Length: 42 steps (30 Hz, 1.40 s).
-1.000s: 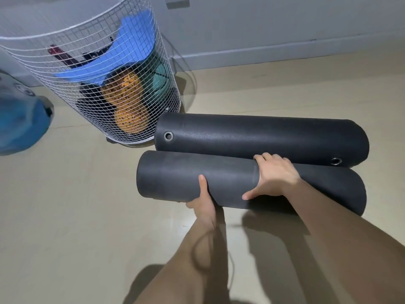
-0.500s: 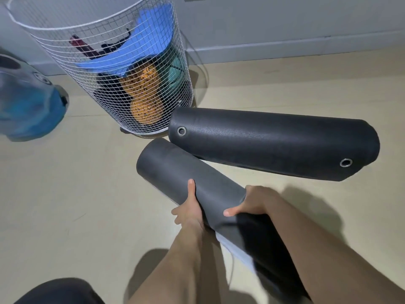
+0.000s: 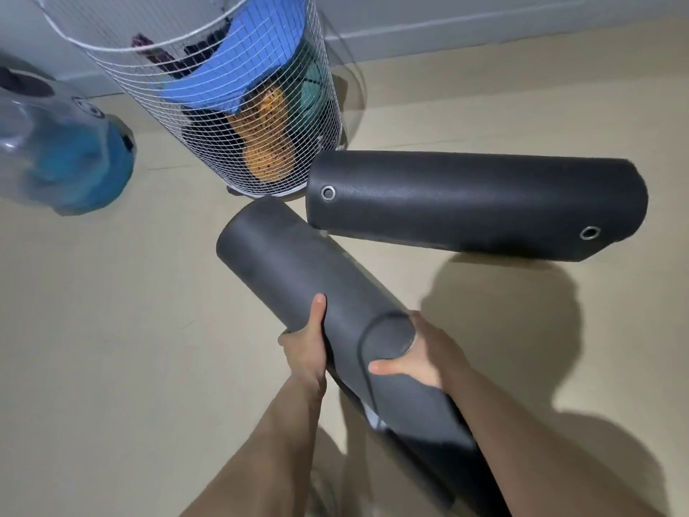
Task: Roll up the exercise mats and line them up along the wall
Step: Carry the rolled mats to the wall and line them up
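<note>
Grey rolled mat [image 3: 298, 270] — held at slant, far end just beside base of wire basket [image 3: 208, 106].
Left hand [image 3: 304, 352]: grips roll from left, thumb laid along it, fingers hidden beneath.
Right hand [image 3: 419, 358]: thumb and fingers curled round roll.
Black rolled mat [image 3: 473, 203] — on floor [image 3: 112, 348] near wall [image 3: 484, 9], left end beside basket.

I see the held mat [image 3: 298, 274] with its far end boxed in: wire basket [image 3: 261, 106] just ahead, lying mat [image 3: 473, 203] close on its right. Floor [image 3: 93, 330] to the left is open up to the blue object [image 3: 74, 169]; the floor near side of the lying mat is open too.
</note>
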Motion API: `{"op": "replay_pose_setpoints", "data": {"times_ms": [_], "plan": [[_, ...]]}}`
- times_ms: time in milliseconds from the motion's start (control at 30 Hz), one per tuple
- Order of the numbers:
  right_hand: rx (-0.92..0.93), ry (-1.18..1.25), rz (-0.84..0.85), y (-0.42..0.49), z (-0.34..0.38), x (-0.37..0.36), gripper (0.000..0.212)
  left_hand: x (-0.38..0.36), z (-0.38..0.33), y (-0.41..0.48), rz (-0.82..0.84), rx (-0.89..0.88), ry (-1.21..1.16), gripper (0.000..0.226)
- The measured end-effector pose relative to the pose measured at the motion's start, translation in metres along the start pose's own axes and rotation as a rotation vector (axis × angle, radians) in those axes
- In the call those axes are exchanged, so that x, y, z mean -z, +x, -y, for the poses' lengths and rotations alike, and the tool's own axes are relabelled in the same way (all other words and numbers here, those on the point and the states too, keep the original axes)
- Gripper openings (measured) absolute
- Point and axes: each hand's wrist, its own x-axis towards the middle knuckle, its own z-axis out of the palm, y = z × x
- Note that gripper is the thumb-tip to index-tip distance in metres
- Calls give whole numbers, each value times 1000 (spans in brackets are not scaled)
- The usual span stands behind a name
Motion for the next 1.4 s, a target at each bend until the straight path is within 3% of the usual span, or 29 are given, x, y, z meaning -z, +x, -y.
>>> {"op": "replay_pose_setpoints", "data": {"times_ms": [100,200,333,400,500,633,767,900,1000,1300,1400], "plan": [[5,224,-29,-63,21,11,121,17,-41,-56,25,-75,78,85],[-22,330,-99,-132,37,48,104,6,-85,-125,84,-143,154,98],[-87,410,-207,-217,35,123,108,-47,-128,-226,191,-226,279,106],[-112,479,-264,-254,21,169,113,-90,-141,-279,270,-264,338,97],[-139,572,-353,-298,-16,244,109,-172,-142,-352,392,-326,401,66],[-157,638,-482,-344,-77,356,101,-290,-131,-448,503,-397,456,79],[-171,699,-609,-374,-142,469,92,-413,-114,-531,587,-399,455,116],[-196,756,-719,-380,-212,575,107,-541,-99,-593,691,-383,518,110],[-193,773,-719,-383,-260,660,91,-640,-85,-633,742,-398,594,120],[-276,667,-711,-341,-416,905,106,-924,-34,-709,759,-388,644,129],[-257,625,-702,-309,-457,986,108,-1011,-28,-724,763,-379,619,111]]}}
